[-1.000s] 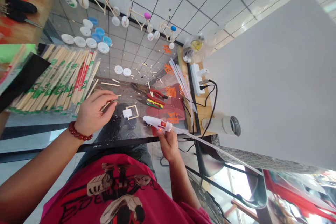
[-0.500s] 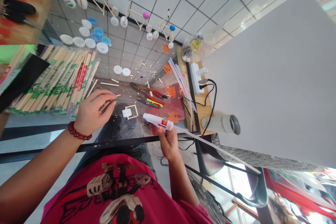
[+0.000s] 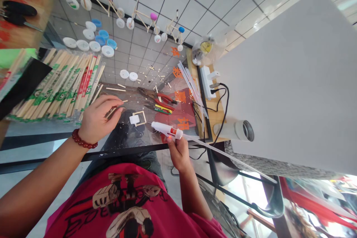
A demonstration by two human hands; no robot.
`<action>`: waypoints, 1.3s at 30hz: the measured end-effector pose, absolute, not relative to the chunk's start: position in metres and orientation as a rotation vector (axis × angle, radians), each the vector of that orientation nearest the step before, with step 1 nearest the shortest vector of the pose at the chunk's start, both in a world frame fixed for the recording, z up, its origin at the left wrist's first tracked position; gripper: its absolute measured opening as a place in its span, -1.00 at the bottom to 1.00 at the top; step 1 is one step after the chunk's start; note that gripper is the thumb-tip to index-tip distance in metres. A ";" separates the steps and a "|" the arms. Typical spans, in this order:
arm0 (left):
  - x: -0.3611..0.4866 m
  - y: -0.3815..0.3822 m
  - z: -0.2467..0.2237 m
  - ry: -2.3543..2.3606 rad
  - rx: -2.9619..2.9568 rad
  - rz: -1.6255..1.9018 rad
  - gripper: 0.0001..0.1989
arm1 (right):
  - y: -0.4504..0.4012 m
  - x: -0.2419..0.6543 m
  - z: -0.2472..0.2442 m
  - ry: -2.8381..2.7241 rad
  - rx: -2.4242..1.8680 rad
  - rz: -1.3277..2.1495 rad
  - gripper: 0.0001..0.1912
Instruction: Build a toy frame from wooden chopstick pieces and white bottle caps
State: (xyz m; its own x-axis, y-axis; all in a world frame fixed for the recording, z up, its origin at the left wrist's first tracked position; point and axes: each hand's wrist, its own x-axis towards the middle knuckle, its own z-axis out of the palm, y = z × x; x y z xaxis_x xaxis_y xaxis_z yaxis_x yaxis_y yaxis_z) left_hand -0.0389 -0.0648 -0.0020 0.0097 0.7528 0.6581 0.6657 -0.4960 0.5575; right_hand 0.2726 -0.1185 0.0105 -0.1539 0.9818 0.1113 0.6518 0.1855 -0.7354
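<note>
My left hand [image 3: 100, 117] pinches a short wooden stick [image 3: 111, 112] over the dark glass table, beside the bundles of wrapped chopsticks [image 3: 61, 85]. My right hand [image 3: 178, 151] is wrapped round a white glue gun [image 3: 166, 130] at the table's front edge. A small red light glows on the gun, and a long clear glue stick [image 3: 228, 155] runs out of its back. Left of the nozzle lies a small square stick frame [image 3: 141, 118] with a white block [image 3: 134, 119] against its left side.
Behind the frame lie red-handled pliers [image 3: 163, 97] and a yellow-green cutter [image 3: 163, 109]. White and blue bottle caps [image 3: 108, 51] and stick models [image 3: 139, 15] stand farther back. A power strip [image 3: 208, 81], cables and glue sticks [image 3: 192, 87] are at right.
The whole view has shifted very slightly. Both hands keep their holds, the left on the stick and the right on the glue gun.
</note>
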 end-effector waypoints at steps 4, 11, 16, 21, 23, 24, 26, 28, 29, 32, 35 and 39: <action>-0.039 -0.064 -0.002 1.531 2.173 1.512 -0.84 | -0.119 0.273 0.007 -1.909 -1.548 0.678 -0.69; -0.039 -0.065 -0.006 1.532 2.150 1.503 -0.82 | -0.120 0.275 0.001 -1.923 -1.575 0.653 -0.66; -0.040 -0.065 -0.006 1.520 2.147 1.502 -0.80 | -0.120 0.276 0.002 -1.919 -1.581 0.673 -0.66; -0.039 -0.065 -0.006 1.512 2.145 1.518 -0.79 | -0.118 0.275 0.005 -1.935 -1.541 0.683 -0.68; -0.039 -0.064 -0.006 1.506 2.145 1.519 -0.80 | -0.118 0.275 0.006 -1.938 -1.544 0.689 -0.69; -0.039 -0.064 -0.005 1.504 2.147 1.519 -0.80 | -0.118 0.274 0.006 -1.935 -1.550 0.689 -0.69; -0.038 -0.065 -0.005 1.506 2.151 1.522 -0.80 | -0.117 0.274 0.007 -1.926 -1.556 0.688 -0.70; -0.039 -0.065 -0.005 1.510 2.153 1.519 -0.80 | -0.117 0.274 0.007 -1.922 -1.556 0.692 -0.70; -0.039 -0.065 -0.005 1.511 2.153 1.520 -0.80 | -0.117 0.274 0.007 -1.921 -1.558 0.694 -0.70; -0.040 -0.065 -0.005 1.515 2.151 1.518 -0.80 | -0.117 0.274 0.006 -1.923 -1.560 0.688 -0.69; -0.040 -0.065 -0.005 1.520 2.152 1.514 -0.81 | -0.117 0.274 0.006 -1.929 -1.545 0.677 -0.69; -0.039 -0.065 -0.002 1.533 2.156 1.511 -0.83 | -0.119 0.274 0.008 -1.950 -1.529 0.669 -0.69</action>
